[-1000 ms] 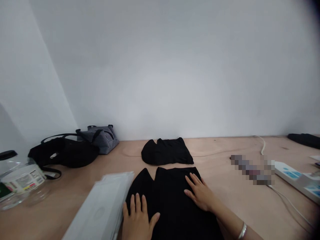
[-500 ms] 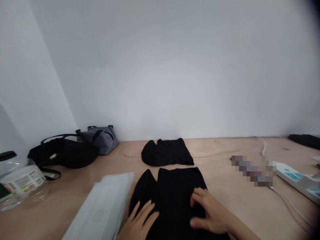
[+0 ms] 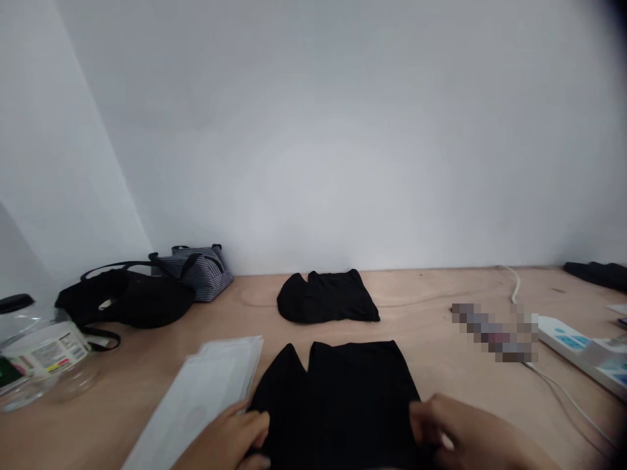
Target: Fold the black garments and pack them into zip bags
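From where I'm standing, the person is bent over a folded black garment (image 3: 333, 405) lying flat on a pale wooden surface (image 3: 426, 378), with a notch showing at its far edge. The left hand (image 3: 225, 434) is at the garment's near left corner, fingers curled together against the cloth. The right hand (image 3: 465, 431) is at the near right corner, fingers also bunched and curled rather than spread. Both seem to be at the edge of the fabric, but I cannot tell whether either is actually pinching it.

Directly beyond the garment sits a second folded black garment (image 3: 326, 297), apart from it. To the garment's left, just beside it, lies a stack of clear plastic sleeves (image 3: 196, 398), touched by the left hand's side; they show only a faint round mark. Farther left stands a clear jar (image 3: 42, 352) with a black lid (image 3: 16, 303); its label has small print and a green patch, none of it legible from here. Beyond the sleeves are a black bag (image 3: 127, 300) and a striped bag (image 3: 196, 274). To the garment's right are a pixelated, unreadable object (image 3: 494, 333) and a white power strip (image 3: 573, 349) with blue markings, too unclear to read.
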A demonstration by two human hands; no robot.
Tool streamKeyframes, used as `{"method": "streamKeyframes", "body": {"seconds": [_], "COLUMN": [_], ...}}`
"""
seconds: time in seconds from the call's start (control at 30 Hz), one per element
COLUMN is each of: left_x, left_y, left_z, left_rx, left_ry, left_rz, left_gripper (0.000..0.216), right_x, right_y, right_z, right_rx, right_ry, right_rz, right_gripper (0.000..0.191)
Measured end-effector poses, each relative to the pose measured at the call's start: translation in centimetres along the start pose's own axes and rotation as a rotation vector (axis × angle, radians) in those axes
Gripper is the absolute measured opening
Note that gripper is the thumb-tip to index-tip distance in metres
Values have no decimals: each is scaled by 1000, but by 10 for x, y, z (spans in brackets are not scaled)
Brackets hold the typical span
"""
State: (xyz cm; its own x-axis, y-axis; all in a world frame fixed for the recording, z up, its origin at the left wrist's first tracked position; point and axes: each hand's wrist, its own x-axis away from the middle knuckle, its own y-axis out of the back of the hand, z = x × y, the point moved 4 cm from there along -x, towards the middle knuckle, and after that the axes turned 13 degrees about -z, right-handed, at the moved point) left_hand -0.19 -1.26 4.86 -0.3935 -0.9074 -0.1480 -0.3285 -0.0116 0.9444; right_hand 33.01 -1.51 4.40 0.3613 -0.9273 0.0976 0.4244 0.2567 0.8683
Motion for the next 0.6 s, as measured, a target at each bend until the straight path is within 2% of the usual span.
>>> {"method": "streamKeyframes", "body": {"seconds": [0.17,0.23,0.33,0.4,0.5,0.6], "left_x": [-57,-85,-115,-123,-116,-98], "left_y": [20,16,3,-5,-13,-29], "left_z": [13,21,29,28,14,-7], "left_rx": [-133,-199,-248,-287,-340,-343], "left_ry": [9,24,52,72,102,80], "left_rz": [-124,-135,-145,-186,-294,-336], "left_gripper": [9,11,9,6,20,31], "right_x": [-61,-88,-118,-125,-122,-108], "right_y": [36,39,31,22,9,-10], "right_z": [-21,-29,-38,-39,-29,-10], "right_rx": [162,264,329,369,424,414], "right_ry": [38,11,-20,-40,-55,-1], "right_rz": [-189,-236,-270,-306,-406,-501], "right_gripper": [36,38,39,43,51,42]}}
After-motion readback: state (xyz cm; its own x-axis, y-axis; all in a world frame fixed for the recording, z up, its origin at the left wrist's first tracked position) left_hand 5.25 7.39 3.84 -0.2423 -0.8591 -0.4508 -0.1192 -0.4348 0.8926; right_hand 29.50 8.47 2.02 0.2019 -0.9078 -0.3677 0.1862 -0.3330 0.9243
